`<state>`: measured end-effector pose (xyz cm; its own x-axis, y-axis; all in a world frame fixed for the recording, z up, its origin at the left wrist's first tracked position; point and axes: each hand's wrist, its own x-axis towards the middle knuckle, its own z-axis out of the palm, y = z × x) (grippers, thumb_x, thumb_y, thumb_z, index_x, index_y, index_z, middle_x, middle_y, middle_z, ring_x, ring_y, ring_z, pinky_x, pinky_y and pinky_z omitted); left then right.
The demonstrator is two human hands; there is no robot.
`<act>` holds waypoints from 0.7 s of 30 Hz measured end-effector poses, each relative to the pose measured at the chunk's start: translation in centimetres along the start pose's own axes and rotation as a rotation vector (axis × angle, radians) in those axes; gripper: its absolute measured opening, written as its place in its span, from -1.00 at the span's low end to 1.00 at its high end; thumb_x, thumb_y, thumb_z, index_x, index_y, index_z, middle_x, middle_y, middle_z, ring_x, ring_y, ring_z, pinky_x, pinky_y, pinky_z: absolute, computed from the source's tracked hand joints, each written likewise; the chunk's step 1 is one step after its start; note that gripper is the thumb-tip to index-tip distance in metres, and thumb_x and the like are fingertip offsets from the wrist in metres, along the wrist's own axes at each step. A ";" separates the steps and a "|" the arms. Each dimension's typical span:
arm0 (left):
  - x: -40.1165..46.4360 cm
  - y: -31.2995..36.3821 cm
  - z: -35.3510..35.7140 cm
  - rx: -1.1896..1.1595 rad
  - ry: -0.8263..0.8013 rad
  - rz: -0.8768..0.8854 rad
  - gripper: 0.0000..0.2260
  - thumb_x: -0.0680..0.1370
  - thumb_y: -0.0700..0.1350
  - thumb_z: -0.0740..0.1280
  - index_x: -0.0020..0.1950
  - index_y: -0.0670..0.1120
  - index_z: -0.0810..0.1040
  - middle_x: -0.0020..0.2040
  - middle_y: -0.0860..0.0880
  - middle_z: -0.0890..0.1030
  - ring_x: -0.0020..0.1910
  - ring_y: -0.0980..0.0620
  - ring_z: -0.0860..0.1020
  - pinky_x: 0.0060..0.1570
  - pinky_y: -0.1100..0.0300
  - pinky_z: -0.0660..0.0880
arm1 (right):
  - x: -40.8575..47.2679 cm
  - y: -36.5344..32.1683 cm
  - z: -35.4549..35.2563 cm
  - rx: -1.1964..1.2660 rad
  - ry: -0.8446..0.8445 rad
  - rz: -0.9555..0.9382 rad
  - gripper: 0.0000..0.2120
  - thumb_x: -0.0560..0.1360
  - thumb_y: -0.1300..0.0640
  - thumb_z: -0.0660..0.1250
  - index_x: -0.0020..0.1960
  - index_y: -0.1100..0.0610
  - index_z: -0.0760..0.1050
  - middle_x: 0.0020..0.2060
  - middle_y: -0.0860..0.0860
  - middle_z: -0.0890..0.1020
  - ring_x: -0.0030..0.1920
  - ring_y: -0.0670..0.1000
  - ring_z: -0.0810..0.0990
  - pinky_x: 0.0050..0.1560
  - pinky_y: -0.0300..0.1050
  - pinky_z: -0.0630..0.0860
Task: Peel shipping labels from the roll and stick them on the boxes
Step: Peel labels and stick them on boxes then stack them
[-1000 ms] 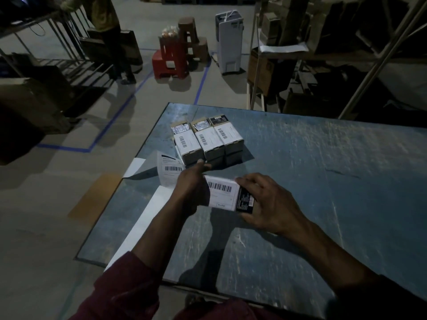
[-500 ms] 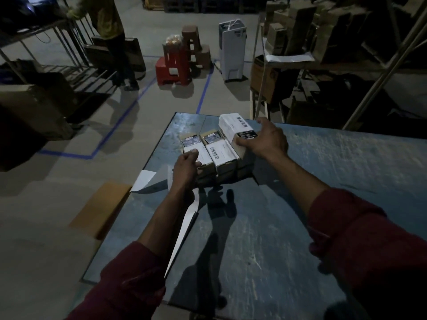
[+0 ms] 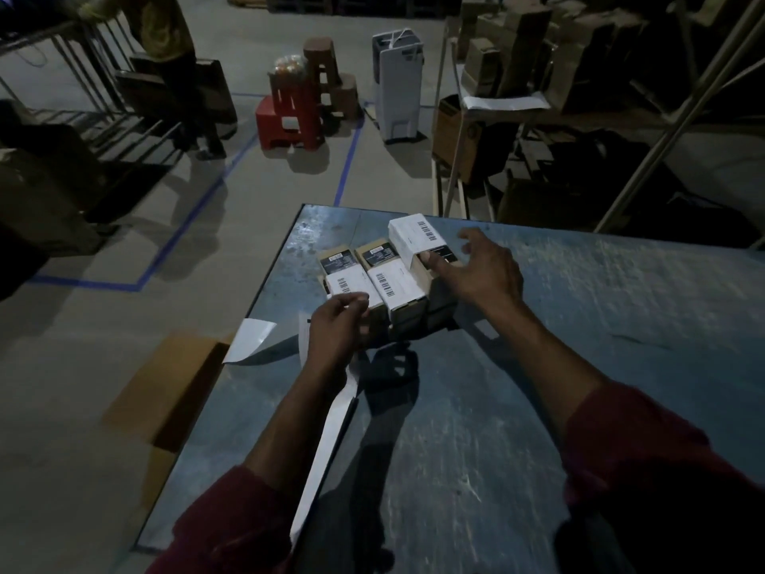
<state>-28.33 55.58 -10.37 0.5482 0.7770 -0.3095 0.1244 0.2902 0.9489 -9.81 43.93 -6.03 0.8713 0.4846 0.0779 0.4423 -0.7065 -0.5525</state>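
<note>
Several small cardboard boxes with white barcode labels stand packed together near the far left corner of the blue table (image 3: 559, 333). The left box (image 3: 345, 279) and middle box (image 3: 395, 285) lie lower. A third labelled box (image 3: 416, 238) sits on top of the right stack. My right hand (image 3: 480, 271) hovers at that top box with fingers spread, its thumb touching the box's near end. My left hand (image 3: 335, 331) is curled in front of the left box and grips the white label strip (image 3: 321, 457), which hangs down along my forearm.
A loose white sheet (image 3: 248, 339) curls over the table's left edge. An open cardboard carton (image 3: 165, 383) lies on the floor beside the table. Red stools (image 3: 289, 122), a white appliance (image 3: 397, 84), a person (image 3: 169, 43) and shelving racks (image 3: 579, 97) stand beyond.
My right hand carried the labelled box from in front of me onto the right stack and has let go, fingers spreading. My left hand moved forward with the strip.
</note>
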 end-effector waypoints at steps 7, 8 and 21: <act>-2.2 -6.1 3.6 0.249 -0.244 0.052 -0.87 0.65 -0.07 0.41 -0.03 -0.06 0.71 -0.15 -0.10 0.73 -0.29 0.05 0.61 -0.29 0.17 0.53 | -10.7 11.3 -0.5 0.150 0.121 0.114 -0.82 0.52 0.12 0.49 -0.18 -0.11 0.59 -0.24 -0.10 0.69 -0.17 -0.01 0.69 -0.19 -0.21 0.49; -2.5 -7.1 4.9 0.301 -0.293 0.069 -0.87 0.65 -0.08 0.41 -0.06 -0.05 0.71 -0.16 -0.08 0.73 -0.27 0.06 0.63 -0.26 0.15 0.54 | -12.2 13.5 -0.9 0.168 0.134 0.160 -0.78 0.50 0.17 0.51 -0.20 -0.11 0.59 -0.26 -0.11 0.69 -0.19 -0.02 0.70 -0.17 -0.20 0.54; -14.4 -12.7 34.4 0.773 -1.087 0.512 -0.89 0.60 -0.14 0.40 0.07 -0.09 0.71 -0.01 0.01 0.74 0.01 0.02 0.68 -0.09 0.33 0.46 | -26.0 34.0 -22.9 -0.122 0.618 0.629 -0.87 0.45 0.00 0.29 -0.10 -0.05 0.61 -0.18 0.02 0.73 -0.12 0.18 0.70 -0.02 0.08 0.64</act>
<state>-9.31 21.51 -15.78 0.9760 -0.2086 -0.0628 -0.0598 -0.5337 0.8436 -12.50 -4.49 -7.89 0.9039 -0.3519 0.2432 -0.1682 -0.8151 -0.5543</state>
